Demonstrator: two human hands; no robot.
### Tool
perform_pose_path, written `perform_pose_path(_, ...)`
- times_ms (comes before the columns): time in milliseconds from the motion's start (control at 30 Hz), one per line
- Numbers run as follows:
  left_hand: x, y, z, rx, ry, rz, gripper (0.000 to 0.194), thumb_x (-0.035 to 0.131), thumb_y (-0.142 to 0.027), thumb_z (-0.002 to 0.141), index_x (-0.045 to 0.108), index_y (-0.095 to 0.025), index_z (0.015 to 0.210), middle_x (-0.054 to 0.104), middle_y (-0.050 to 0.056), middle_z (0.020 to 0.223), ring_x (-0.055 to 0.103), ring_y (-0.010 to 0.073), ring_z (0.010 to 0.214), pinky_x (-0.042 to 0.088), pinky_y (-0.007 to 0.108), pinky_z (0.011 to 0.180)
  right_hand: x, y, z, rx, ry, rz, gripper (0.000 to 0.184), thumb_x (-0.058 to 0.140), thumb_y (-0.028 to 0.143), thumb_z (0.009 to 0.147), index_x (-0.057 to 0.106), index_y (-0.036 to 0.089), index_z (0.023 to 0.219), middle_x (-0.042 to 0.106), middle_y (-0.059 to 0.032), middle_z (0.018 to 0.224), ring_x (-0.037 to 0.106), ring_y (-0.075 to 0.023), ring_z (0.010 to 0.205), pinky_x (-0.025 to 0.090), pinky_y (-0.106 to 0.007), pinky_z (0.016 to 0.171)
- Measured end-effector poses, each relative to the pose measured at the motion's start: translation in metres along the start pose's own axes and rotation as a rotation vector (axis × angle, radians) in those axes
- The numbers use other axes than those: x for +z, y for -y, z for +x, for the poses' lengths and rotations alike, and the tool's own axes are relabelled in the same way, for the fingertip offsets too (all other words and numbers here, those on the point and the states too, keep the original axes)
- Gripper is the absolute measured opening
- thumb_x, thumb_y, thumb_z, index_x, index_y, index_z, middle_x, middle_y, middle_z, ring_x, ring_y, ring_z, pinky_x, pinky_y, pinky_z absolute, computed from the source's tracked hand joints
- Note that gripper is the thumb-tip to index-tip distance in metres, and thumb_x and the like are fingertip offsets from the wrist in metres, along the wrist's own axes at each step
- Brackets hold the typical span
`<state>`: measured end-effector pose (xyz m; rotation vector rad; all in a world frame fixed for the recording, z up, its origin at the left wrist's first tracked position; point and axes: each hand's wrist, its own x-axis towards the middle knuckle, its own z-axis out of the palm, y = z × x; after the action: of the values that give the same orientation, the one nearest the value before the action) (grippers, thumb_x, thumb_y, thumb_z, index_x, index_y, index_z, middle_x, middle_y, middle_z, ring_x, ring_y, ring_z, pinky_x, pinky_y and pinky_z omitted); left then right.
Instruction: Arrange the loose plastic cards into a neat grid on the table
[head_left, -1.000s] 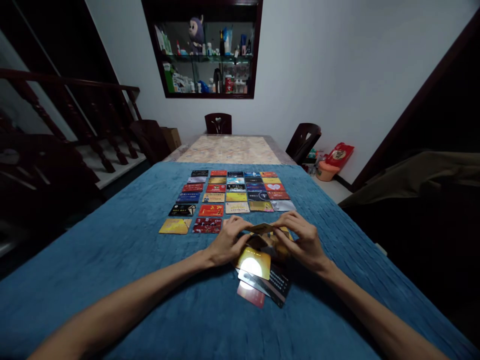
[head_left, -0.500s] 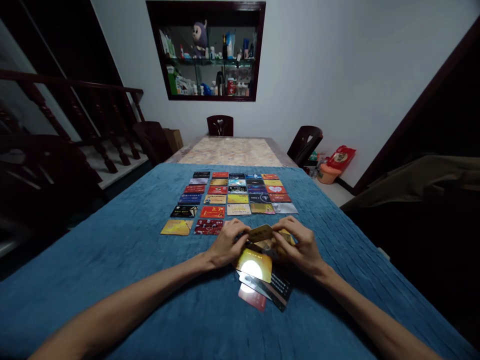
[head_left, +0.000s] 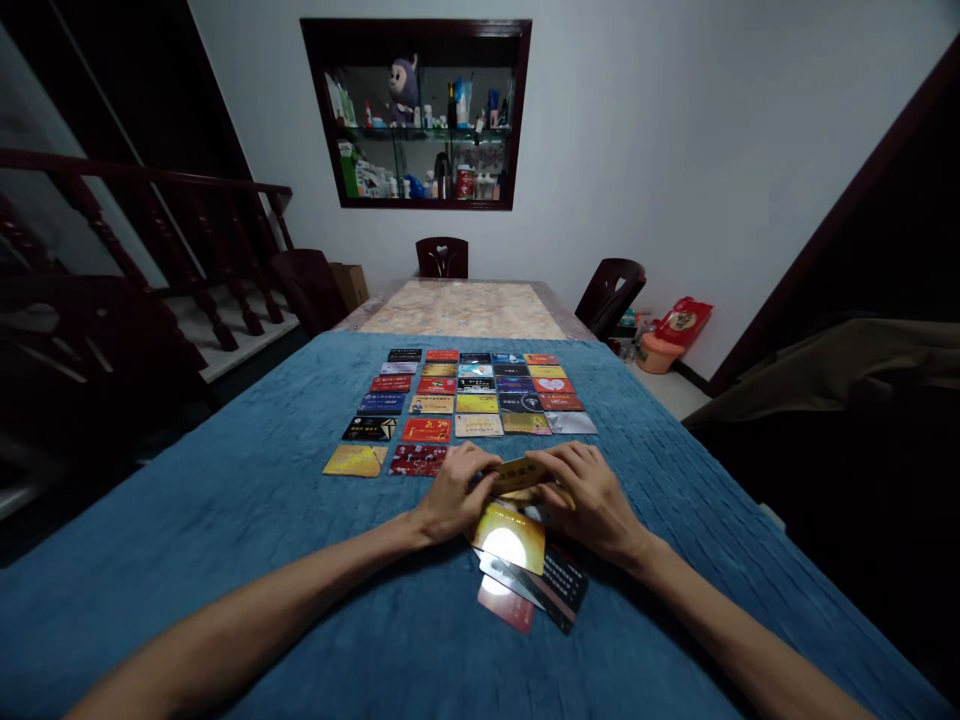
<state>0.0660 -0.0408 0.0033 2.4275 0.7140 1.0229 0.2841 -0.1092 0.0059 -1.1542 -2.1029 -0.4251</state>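
A gold card (head_left: 517,474) with dark lettering is raised on edge between my two hands. My left hand (head_left: 454,495) pinches its left end between thumb and fingers. My right hand (head_left: 596,500) has its fingers closed over the right end, with part of another gold card under them. Below lies a loose pile: a shiny yellow card (head_left: 508,535) with a bright glare, a black card (head_left: 564,580) with pale text, and a red card (head_left: 506,605). Just beyond my left hand, a dark red patterned card (head_left: 418,461) is partly covered by it.
Several cards lie in neat rows ahead, among them a gold card (head_left: 355,461) at the near left and a silver card (head_left: 572,423) at the right. A blue cloth (head_left: 247,470) covers the near table; bare tabletop (head_left: 465,308) shows beyond. Chairs (head_left: 611,298) stand around it.
My right hand has shifted left along the raised card, its fingers now over more of it. The card's lettered face has tilted more toward me. The view has tipped slightly upward.
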Motion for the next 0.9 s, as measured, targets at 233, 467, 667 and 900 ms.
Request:
perform_pose_path(233, -0.002, 0.000, 0.000, -0.004, -0.002, -0.013, 0.019, 0.051, -0.017, 0.090, 0.067, -0.018, 0.098, 0.070, 0.006, 0.092, 0.059, 0.0204, 0.088, 0.046, 0.038, 0.085, 0.002, -0.001, -0.001, -0.052, -0.023, -0.098, 0.039, 0.052, 0.016, 0.090, 0.052, 0.019, 0.129, 0.064, -0.0126, 0.110, 0.055, -0.0267, 0.100, 0.045, -0.042, 0.083)
perform_pose_path(467, -0.003, -0.001, 0.000, 0.010, -0.001, -0.002, 0.018, 0.051, -0.017, 0.091, 0.068, -0.018, 0.098, 0.071, 0.006, 0.093, 0.059, 0.0206, 0.088, 0.045, 0.038, 0.083, -0.001, 0.001, 0.000, -0.106, -0.027, -0.154, 0.043, 0.053, 0.015, 0.091, 0.050, 0.017, 0.135, 0.063, -0.0139, 0.113, 0.053, -0.0276, 0.105, 0.046, -0.043, 0.087)
perform_pose_path(667, -0.005, -0.001, 0.002, 0.064, -0.033, 0.039, 0.022, 0.051, -0.016, 0.092, 0.065, -0.019, 0.108, 0.072, 0.006, 0.099, 0.060, 0.0206, 0.091, 0.045, 0.038, 0.086, -0.003, 0.002, 0.002, -0.136, -0.087, -0.257, 0.040, 0.056, 0.021, 0.093, 0.052, 0.019, 0.133, 0.062, -0.0133, 0.113, 0.051, -0.0288, 0.110, 0.047, -0.043, 0.089)
perform_pose_path(900, -0.016, 0.001, 0.004, 0.162, -0.035, 0.196, 0.025, 0.056, -0.014, 0.089, 0.060, -0.018, 0.113, 0.069, 0.007, 0.102, 0.059, 0.0227, 0.096, 0.044, 0.038, 0.086, -0.003, 0.001, 0.007, -0.112, -0.113, -0.248, 0.042, 0.056, 0.025, 0.093, 0.051, 0.017, 0.135, 0.062, -0.0141, 0.114, 0.051, -0.0287, 0.109, 0.048, -0.043, 0.088)
